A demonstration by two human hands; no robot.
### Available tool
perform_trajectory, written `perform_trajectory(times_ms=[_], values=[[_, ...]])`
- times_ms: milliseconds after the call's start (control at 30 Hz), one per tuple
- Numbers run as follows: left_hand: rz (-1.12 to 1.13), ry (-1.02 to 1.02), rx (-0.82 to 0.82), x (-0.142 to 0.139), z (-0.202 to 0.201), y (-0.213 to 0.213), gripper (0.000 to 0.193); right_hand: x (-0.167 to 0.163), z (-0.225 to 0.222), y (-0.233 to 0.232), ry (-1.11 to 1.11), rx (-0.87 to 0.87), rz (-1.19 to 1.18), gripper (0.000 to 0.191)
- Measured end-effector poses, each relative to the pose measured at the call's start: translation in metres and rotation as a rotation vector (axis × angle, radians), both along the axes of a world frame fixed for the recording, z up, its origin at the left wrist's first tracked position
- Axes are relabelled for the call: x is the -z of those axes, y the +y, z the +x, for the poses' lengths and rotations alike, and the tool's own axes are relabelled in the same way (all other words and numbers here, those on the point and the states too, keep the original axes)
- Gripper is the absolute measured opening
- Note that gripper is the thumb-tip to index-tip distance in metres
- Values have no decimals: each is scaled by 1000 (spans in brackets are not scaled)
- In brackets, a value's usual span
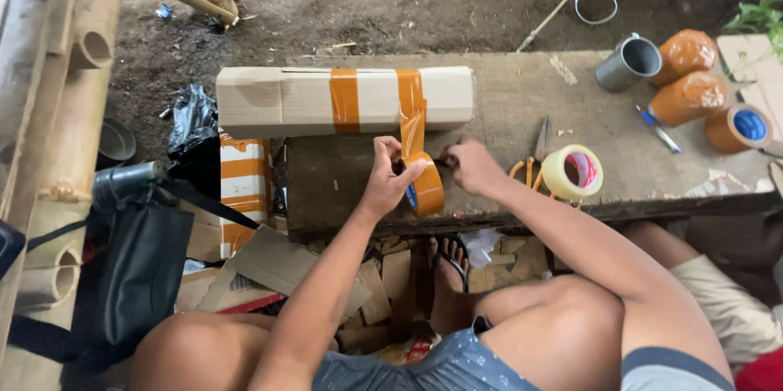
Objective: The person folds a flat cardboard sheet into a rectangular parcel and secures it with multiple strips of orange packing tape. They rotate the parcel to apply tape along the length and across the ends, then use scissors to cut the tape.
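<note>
Left hand (pixel 390 175) grips orange tape roll (pixel 426 187); right hand (pixel 471 164) pinches at the strip's 3 o'clock edge; strip runs up to long cardboard box (pixel 285 101); tape looks light, sticky, twist-prone; hold roll by rim.

Single head-worn view, looking steeply down from above the seated person's own knees. The lens faces forward over a wooden bench (pixel 522 106) toward bare ground at the far edge. Range is close: both forearms enter from the near edge, the hands at centre. Bamboo poles (pixel 57 114) border the left.
</note>
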State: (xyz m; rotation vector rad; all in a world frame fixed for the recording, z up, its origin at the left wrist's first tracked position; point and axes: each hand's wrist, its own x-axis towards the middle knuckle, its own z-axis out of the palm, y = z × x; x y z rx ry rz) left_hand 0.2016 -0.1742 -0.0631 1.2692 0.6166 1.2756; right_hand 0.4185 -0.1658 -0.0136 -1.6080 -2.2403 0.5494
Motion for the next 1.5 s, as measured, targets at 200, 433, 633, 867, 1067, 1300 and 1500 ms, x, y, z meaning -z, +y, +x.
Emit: perform_trajectory(times_ms=[200, 433, 633, 867, 1067, 1300, 1500], values=[[-163, -33, 31, 3, 4, -3, 33, -72, -10, 14, -41, -177, 415, 23], [-255, -20, 57, 17, 8, 1, 20, -91, -31, 10, -265, -355, 557, 22], [-302, 19, -11, 12, 7, 0, 22, -30, -12, 24, -341, -238, 344, 12], [-297, 67, -25, 6, 7, 1, 26, -41, 21, 32, -660, -95, 77, 53], [-307, 119, -47, 2, 4, 1, 28, -50, -20, 80, -394, -189, 711, 64], [-360, 432, 113, -30, -12, 0, 40, -46, -33, 104, -429, -223, 327, 88], [-184, 741, 436, -50, -8, -11, 43, -46, -31, 110, -471, -264, 385, 96]])
